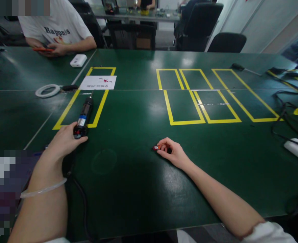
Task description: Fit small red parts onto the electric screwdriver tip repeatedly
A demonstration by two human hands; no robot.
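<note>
My left hand is closed round the rear end of a black electric screwdriver with a blue and silver label. The tool points away from me over the left yellow-taped rectangle, its bit towards a white paper sheet. A dark cord runs down beside my left forearm. Out over the middle of the green table, my right hand pinches a small red and orange piece between thumb and fingertips. Its exact kind is too small to tell.
More yellow-taped rectangles mark the table's right half. A screwdriver lies behind them, and black cables tangle at right. A white cable coil and white box lie at left. Opposite, a person holds an orange phone-like object.
</note>
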